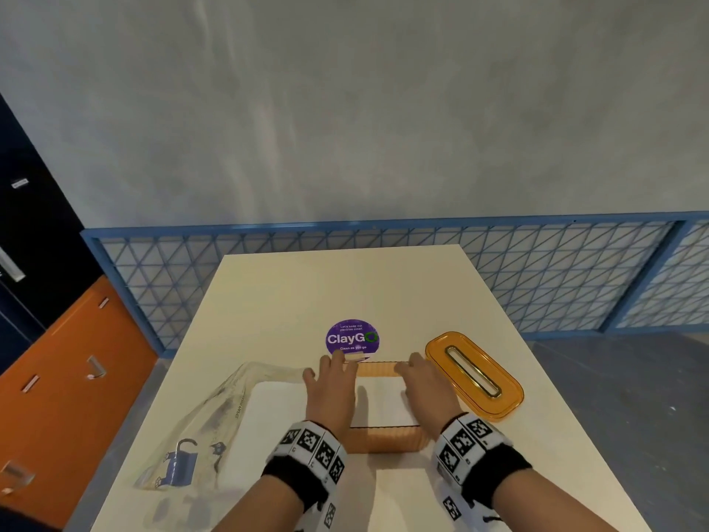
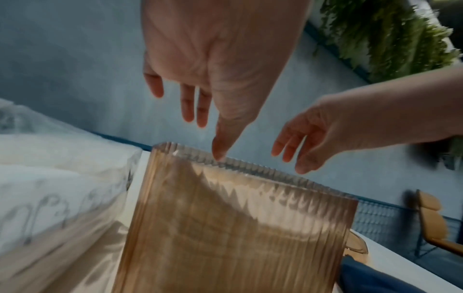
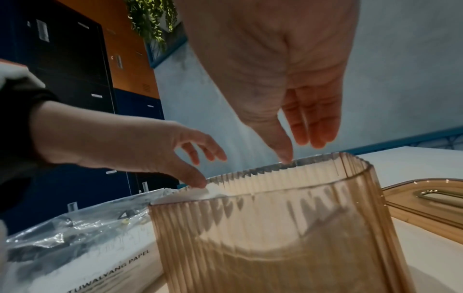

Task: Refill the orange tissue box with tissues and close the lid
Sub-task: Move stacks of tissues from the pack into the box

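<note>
The ribbed orange tissue box (image 1: 387,439) stands open on the table in front of me, with white tissues (image 1: 383,401) inside. My left hand (image 1: 332,382) hovers over its left side, fingers straight and spread. My right hand (image 1: 422,378) hovers over its right side, fingers relaxed. In the left wrist view my left hand (image 2: 198,111) hangs above the box (image 2: 238,228), thumb tip near the rim. The right wrist view shows my right hand (image 3: 300,136) just above the box (image 3: 275,228) rim. The orange lid (image 1: 474,374) with its slot lies to the right of the box.
A clear plastic pack of tissues (image 1: 230,416) lies left of the box. A purple round sticker (image 1: 352,337) sits on the table (image 1: 383,286) beyond the box. A blue mesh fence (image 1: 537,270) runs behind the table; orange and dark cabinets (image 1: 69,359) stand left.
</note>
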Tool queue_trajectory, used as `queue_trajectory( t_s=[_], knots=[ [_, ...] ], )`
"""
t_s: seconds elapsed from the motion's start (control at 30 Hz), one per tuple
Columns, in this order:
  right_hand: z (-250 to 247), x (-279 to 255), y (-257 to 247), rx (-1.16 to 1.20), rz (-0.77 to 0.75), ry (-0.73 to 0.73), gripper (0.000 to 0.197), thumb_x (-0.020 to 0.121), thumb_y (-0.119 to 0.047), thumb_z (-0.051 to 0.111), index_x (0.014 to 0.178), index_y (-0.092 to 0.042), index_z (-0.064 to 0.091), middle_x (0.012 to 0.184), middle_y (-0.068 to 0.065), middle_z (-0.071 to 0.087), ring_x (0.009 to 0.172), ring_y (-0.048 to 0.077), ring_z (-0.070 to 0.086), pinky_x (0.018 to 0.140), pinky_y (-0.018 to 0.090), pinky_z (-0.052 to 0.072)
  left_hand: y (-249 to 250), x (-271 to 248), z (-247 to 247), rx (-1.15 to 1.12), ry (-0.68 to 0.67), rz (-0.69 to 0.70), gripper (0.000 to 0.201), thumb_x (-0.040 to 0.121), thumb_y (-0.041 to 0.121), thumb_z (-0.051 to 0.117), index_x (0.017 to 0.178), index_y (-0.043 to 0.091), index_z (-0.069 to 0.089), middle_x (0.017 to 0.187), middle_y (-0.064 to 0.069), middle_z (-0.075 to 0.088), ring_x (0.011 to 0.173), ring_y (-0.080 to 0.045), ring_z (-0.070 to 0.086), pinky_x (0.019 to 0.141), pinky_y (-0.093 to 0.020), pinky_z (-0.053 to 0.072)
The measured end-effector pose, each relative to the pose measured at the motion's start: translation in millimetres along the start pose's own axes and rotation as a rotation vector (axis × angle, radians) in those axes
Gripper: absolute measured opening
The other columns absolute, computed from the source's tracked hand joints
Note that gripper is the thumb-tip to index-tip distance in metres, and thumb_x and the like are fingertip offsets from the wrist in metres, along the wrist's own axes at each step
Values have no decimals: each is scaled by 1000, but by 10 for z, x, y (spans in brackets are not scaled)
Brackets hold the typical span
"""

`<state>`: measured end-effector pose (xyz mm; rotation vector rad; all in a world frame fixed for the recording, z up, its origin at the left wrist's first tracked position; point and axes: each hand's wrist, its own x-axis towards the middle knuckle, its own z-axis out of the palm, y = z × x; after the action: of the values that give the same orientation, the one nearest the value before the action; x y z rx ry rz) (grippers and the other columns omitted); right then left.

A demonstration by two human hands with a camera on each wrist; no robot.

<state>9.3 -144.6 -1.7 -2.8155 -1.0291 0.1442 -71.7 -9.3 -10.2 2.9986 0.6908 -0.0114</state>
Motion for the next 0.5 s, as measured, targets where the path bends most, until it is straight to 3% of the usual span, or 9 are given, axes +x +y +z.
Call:
queue_trajectory(
  t_s=[0.07, 0.1, 0.17, 0.23, 0.33, 0.4, 0.5],
  knots=[
    [21, 24, -1, -33, -81, -143, 45, 93, -10, 49, 135, -25, 46, 136, 6, 45, 124, 24, 47, 106, 37, 37, -2, 20, -26, 68, -174, 108, 49, 92, 16, 52, 138, 27, 39, 146, -2, 30, 136, -22, 29, 108, -51, 19],
    [21, 36, -1, -75, -100, -244, 49, 91, -11, 52, 137, -28, 44, 139, 7, 43, 129, 26, 43, 113, 44, 27, -8, 42, -45, 119, -279, 129, 52, 91, 17, 55, 139, 30, 39, 146, -3, 30, 137, -23, 29, 110, -55, 16],
    [46, 98, 19, -179, -62, -433, 56, 89, -14, 56, 140, -30, 37, 141, 9, 41, 134, 28, 37, 115, 57, 9, -29, 116, -76, 191, -450, 124, 56, 91, 13, 53, 140, 35, 36, 141, -5, 36, 134, -24, 35, 110, -63, 11],
    [89, 185, 52, -139, 76, -552, 45, 96, -30, 44, 140, -31, 38, 139, 8, 47, 136, 26, 36, 116, 59, 2, -53, 170, -76, 179, -560, 101, 58, 95, 9, 43, 143, 38, 29, 140, -8, 39, 132, -26, 38, 110, -67, 7],
    [153, 259, 70, 12, 261, -577, 58, 96, -56, 17, 132, -27, 53, 132, 2, 58, 134, 21, 41, 118, 54, -5, -56, 187, -62, 176, -612, 107, 65, 95, 10, 45, 147, 39, 19, 140, -10, 39, 134, -29, 37, 109, -69, 5],
    [167, 266, 57, 10, 271, -566, 64, 96, -58, 13, 125, -22, 58, 126, 3, 62, 132, 20, 43, 118, 53, -4, -26, 177, -49, 188, -614, 108, 71, 92, 12, 51, 148, 39, 15, 141, -9, 37, 135, -31, 35, 109, -70, 5],
    [122, 235, 17, -28, 246, -550, 63, 98, -54, 11, 97, -16, 62, 113, 7, 65, 128, 20, 46, 118, 54, -5, -19, 175, -22, 200, -595, 108, 74, 90, 16, 54, 147, 40, 13, 141, -8, 37, 135, -31, 32, 109, -67, 11]
  ],
)
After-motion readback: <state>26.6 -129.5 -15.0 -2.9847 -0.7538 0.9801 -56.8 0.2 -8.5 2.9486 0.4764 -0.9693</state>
